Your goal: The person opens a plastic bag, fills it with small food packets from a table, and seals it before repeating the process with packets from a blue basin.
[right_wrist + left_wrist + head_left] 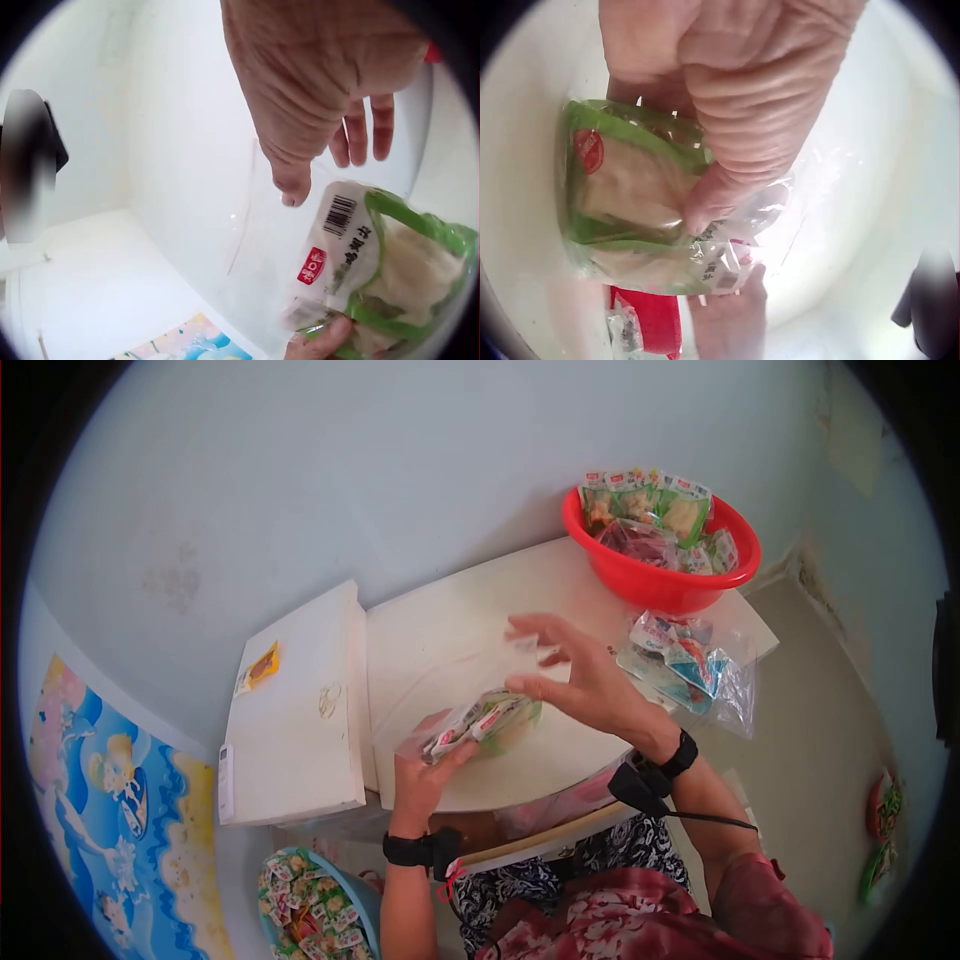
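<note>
My left hand (425, 775) grips green-and-white snack packets (505, 725) over the table, its thumb pressed across them. In the left wrist view, pale food shows through the clear front of one packet (630, 187). The right wrist view shows a barcode and a red label on a packet's white end (337, 240). Thin clear plastic (262, 255) spreads out beside the packets. Just above them is my right hand (590, 685), fingers spread and thumb apart, with nothing gripped. Part of my left hand is hidden behind the packets.
A red basin (660, 595) full of similar packets stands at the table's back right. Near it lies a clear bag (735, 690) with blue-and-white packets. A raised white surface (290, 740) at left bears a yellow packet (262, 665). Below is a light-blue basin (360, 905) of packets.
</note>
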A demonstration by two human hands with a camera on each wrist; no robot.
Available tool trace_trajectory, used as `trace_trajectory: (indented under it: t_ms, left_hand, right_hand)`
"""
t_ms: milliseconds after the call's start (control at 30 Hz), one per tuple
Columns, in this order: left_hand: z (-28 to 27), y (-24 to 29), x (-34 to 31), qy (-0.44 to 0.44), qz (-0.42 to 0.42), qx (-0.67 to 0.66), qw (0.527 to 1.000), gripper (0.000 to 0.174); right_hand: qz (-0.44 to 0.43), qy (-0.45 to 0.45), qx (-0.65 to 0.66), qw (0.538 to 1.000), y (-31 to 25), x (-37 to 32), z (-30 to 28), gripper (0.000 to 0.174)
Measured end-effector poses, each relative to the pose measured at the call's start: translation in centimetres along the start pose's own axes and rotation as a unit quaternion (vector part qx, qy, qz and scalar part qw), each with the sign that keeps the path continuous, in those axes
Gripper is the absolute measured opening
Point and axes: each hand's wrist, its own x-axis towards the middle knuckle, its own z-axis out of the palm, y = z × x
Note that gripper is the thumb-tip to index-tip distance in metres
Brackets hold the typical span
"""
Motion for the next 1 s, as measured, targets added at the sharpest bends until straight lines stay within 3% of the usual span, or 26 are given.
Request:
trace_trajectory:
  t_ms: [67,100,167,267,367,467,567,667,767,867,1000]
  left_hand:
    - [0.5,0.0,-0.3,0.032,-0.014,-0.042,0.999,0.037]
    - [0.3,-0.6,-0.2,0.049,0.027,0.005,0.998,0.036]
    - [0.0,-2.4,0.0,0.084,0.107,0.100,0.986,0.035]
    - [1.8,-0.1,-0.9,0.120,0.040,0.022,0.992,0.033]
    - [1.5,-1.3,-1.1,0.123,0.054,0.090,0.987,0.037]
    - [1.8,0.6,-0.9,0.105,-0.030,-0.072,0.991,0.044]
    - [1.3,1.5,-0.3,0.043,-0.036,-0.069,0.996,0.049]
    - [2.4,3.1,0.4,0.058,-0.003,-0.046,0.997,0.047]
    - [2.5,2.4,1.2,0.055,0.019,-0.027,0.998,0.035]
    - [2.3,0.8,1.0,0.033,-0.020,-0.035,0.999,0.039]
    - [3.1,2.3,0.7,0.085,-0.001,-0.029,0.996,0.029]
  right_hand:
    - [0.156,-0.143,0.130,0.969,2.0,-1.3,-0.2,0.037]
    - [0.106,-0.134,0.167,0.971,2.2,-1.7,0.4,0.032]
    - [0.086,-0.090,0.157,0.980,2.6,-1.9,0.7,0.028]
    - [0.054,-0.061,0.143,0.986,1.9,-2.0,0.7,0.024]
    - [0.078,-0.053,0.160,0.983,1.4,-1.9,0.6,0.028]
    - [0.117,-0.005,0.185,0.976,0.9,-2.4,0.8,0.034]
    - [0.113,0.067,0.188,0.973,0.2,-3.2,0.5,0.037]
    - [0.029,0.059,0.099,0.993,0.0,-3.7,0.0,0.036]
    - [0.061,0.009,0.162,0.985,0.7,-4.3,0.4,0.038]
    - [0.069,-0.032,0.116,0.990,0.8,-4.9,1.0,0.043]
    - [0.117,-0.056,0.156,0.979,1.6,-5.5,1.3,0.048]
